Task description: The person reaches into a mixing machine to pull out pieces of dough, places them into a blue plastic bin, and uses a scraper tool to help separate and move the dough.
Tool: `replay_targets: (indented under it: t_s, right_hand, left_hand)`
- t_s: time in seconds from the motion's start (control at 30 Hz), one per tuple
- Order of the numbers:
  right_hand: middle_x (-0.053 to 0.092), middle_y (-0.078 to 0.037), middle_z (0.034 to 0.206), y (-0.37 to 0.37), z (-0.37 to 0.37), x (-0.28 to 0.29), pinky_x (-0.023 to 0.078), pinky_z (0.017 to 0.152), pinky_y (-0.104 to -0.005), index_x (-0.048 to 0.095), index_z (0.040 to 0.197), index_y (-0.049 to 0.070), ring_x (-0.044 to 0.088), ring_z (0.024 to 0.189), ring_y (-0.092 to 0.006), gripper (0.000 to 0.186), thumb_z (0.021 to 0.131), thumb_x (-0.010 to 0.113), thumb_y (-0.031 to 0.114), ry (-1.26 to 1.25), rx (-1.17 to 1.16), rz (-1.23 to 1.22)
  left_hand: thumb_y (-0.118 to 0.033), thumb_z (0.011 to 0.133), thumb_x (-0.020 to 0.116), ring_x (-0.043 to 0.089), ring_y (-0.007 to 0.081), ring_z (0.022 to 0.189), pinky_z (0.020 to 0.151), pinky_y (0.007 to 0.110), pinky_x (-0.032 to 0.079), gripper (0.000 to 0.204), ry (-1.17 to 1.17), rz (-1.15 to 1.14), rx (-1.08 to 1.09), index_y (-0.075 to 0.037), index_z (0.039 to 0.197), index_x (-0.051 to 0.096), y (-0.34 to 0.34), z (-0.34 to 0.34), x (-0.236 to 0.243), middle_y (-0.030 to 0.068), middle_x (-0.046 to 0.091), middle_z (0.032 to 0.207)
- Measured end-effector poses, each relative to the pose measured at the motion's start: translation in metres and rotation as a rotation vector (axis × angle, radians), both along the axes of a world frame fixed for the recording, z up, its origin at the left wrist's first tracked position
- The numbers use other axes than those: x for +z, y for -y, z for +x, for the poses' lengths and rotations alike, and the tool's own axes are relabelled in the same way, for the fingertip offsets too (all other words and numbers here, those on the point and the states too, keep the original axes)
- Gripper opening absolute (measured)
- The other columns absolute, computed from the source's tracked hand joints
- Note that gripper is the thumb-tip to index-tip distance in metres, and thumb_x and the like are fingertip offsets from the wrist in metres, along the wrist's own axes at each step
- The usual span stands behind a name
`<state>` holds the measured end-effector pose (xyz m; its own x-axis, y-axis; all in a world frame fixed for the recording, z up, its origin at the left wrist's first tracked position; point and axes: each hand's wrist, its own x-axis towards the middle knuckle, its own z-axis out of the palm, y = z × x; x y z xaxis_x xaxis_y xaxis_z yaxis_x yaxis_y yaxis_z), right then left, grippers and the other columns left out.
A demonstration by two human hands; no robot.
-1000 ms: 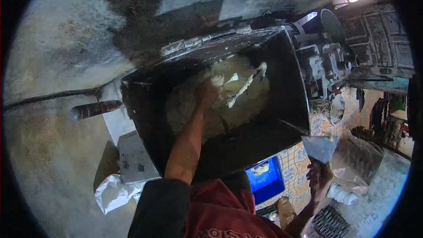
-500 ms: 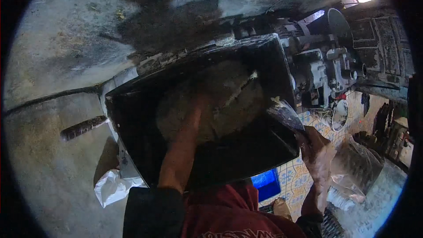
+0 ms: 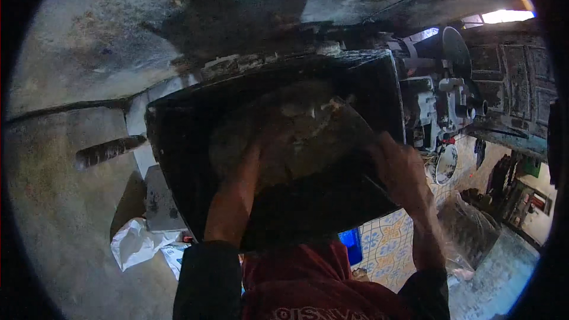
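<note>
A dark, deep metal trough (image 3: 314, 225) fills the middle, with a pale mass that looks like dough (image 3: 320, 157) in its shadowy bottom. My left hand (image 3: 268, 142) reaches down onto the left part of this mass. Its fingers are lost in the dark and blur. At the trough's right side my right hand (image 3: 398, 166) is closed around a flat, blade-like tool (image 3: 355, 115), whose exact kind I cannot make out. The tool's tip lies over the far right part of the mass, near some pale bits.
A dark cylindrical handle (image 3: 111, 153) sticks out left of the trough. Machinery (image 3: 438, 104) stands against its right end. White bags (image 3: 139, 246) lie at lower left. A blue container (image 3: 351, 245) sits on the patterned tile floor (image 3: 382, 243). Clear plastic (image 3: 468, 225) lies at right.
My right hand has moved from outside the right rim up and inward, bringing the blade-like tool over the mass. My left hand stays down in the trough. The view has shifted slightly.
</note>
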<state>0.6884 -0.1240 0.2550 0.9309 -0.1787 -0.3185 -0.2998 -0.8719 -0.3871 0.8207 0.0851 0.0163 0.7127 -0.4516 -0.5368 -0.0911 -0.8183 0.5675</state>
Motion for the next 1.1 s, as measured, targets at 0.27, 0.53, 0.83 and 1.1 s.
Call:
replay_targets:
  t_s: [0.27,0.53,0.83,1.1]
  right_hand:
    - [0.068,-0.020,0.093,-0.037,0.095,-0.116,0.055,0.076,-0.0419,0.067,0.093,0.001,0.067,0.091,-0.0353,0.020,0.087,0.053,0.014,-0.295,0.494,-0.278]
    - [0.063,-0.020,0.111,-0.046,0.116,-0.190,0.048,0.091,-0.0451,0.061,0.113,0.003,0.062,0.104,-0.0333,0.029,0.093,0.047,0.018,-0.376,0.462,0.006]
    - [0.055,-0.019,0.126,-0.068,0.132,-0.188,0.045,0.096,-0.0459,0.048,0.133,0.014,0.055,0.116,-0.0333,0.040,0.093,0.048,0.020,-0.452,0.417,0.133]
    - [0.069,-0.015,0.092,-0.033,0.138,-0.095,0.056,0.071,-0.0415,0.069,0.089,0.003,0.068,0.086,-0.0298,0.019,0.081,0.056,0.014,-0.078,0.614,-0.086]
  left_hand:
    - [-0.032,0.076,0.075,0.055,0.0287,0.111,0.094,0.039,0.046,0.068,-0.065,-0.017,0.226,0.000,0.128,0.046,-0.045,-0.024,0.010,0.0180,0.055,0.121]
    - [-0.018,0.080,0.071,0.057,0.0218,0.097,0.076,0.035,0.049,0.038,-0.053,-0.033,0.294,0.003,0.110,0.059,-0.061,-0.022,0.063,0.0127,0.060,0.111]
    - [-0.029,0.074,0.076,0.060,0.0230,0.100,0.085,0.037,0.048,0.055,-0.060,-0.270,0.686,0.001,0.117,0.058,-0.092,-0.051,0.128,0.0152,0.064,0.110]
    - [-0.041,0.066,0.083,0.030,0.0365,0.136,0.109,0.044,0.031,0.109,-0.024,0.124,0.545,-0.005,0.146,0.020,-0.077,-0.088,0.158,0.0266,0.018,0.149]
